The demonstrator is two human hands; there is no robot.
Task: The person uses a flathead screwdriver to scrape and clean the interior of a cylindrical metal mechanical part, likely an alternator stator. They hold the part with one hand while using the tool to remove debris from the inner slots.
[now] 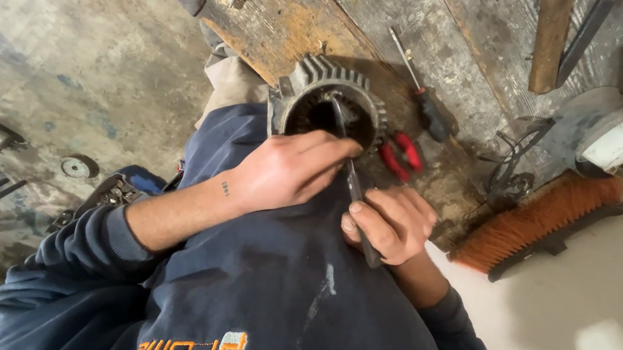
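Gripping thin tool (355, 190) | both hands (289, 171) (bare) | finned motor housing (326, 105)

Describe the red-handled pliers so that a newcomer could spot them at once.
Start at the worn wooden workbench and find the grey ribbed metal motor housing. Just beside it, below the black-handled screwdriver, lie the red-handled pliers: the only red tool there.
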